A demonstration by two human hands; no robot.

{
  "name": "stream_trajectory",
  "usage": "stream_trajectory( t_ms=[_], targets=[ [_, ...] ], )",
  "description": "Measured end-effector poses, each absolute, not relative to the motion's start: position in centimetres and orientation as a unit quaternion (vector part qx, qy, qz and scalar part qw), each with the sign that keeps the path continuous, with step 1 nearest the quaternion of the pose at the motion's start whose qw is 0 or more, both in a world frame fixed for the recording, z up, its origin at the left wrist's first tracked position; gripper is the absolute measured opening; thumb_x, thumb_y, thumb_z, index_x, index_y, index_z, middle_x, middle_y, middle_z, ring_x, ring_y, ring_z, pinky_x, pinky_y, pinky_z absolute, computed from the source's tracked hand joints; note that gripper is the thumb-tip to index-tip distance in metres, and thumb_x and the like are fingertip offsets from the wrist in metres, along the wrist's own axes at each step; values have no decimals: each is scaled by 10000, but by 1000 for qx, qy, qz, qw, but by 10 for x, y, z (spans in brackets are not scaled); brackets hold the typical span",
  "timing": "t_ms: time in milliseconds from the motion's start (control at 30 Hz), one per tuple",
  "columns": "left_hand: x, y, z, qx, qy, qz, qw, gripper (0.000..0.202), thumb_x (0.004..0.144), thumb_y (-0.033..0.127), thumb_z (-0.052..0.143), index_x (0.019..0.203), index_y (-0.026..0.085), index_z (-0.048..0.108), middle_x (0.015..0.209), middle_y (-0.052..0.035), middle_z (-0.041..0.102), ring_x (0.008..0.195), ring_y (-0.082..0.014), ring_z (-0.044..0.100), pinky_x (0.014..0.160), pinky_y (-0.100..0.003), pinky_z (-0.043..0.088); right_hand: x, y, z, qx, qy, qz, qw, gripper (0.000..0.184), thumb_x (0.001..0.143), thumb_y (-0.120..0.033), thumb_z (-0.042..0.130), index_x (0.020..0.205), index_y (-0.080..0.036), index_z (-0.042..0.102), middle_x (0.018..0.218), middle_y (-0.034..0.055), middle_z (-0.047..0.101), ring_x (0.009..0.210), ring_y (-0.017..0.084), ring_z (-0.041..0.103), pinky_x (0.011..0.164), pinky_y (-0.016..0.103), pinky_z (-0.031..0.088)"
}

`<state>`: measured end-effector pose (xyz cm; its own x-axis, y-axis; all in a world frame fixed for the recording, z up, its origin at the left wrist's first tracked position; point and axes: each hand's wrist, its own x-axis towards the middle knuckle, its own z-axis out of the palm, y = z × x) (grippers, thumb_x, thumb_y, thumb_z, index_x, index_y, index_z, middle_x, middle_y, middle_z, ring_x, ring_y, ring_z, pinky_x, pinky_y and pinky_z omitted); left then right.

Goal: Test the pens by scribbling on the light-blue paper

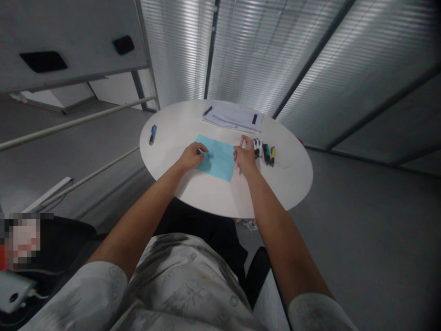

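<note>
A light blue sheet of paper (pixel 217 157) lies flat on a round white table (pixel 206 193). My left hand (pixel 193 155) rests on the sheet's left edge with its fingers curled and pinched on the paper. My right hand (pixel 245 156) presses on the sheet's right edge, fingers bent and closed against the paper. Both forearms reach out from my lap toward the table.
Several markers (pixel 264 151) lie in a row right of my right hand. A stack of white papers (pixel 234 117) with a black pen (pixel 207 111) sits at the far side. A blue pen (pixel 152 134) lies at the table's left. Window blinds stand behind; grey floor surrounds.
</note>
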<state>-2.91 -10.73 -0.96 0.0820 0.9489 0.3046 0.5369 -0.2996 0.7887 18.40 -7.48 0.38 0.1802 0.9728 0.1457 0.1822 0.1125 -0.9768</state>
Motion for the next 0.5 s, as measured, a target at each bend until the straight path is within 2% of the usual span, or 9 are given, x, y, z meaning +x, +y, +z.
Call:
stream_trajectory(
  t_ms=[233, 500],
  targets=[
    [-29, -108, -9, 694, 537, 410, 250, 292, 675, 82, 504, 894, 151, 685, 732, -9, 578, 635, -116, 508, 641, -268, 436, 188, -67, -7, -523, -545, 395, 523, 526, 711, -198, 512, 1219, -282, 406, 627, -93, 454, 418, 83, 407, 425, 204, 290],
    [-28, -110, -6, 693, 544, 403, 248, 281, 683, 98, 510, 898, 157, 683, 724, -8, 578, 652, -123, 517, 640, -266, 442, 189, -67, -16, -494, -631, 342, 491, 703, 744, -207, 518, 1414, -304, 331, 823, -8, 599, 474, 102, 443, 455, 236, 327]
  ],
)
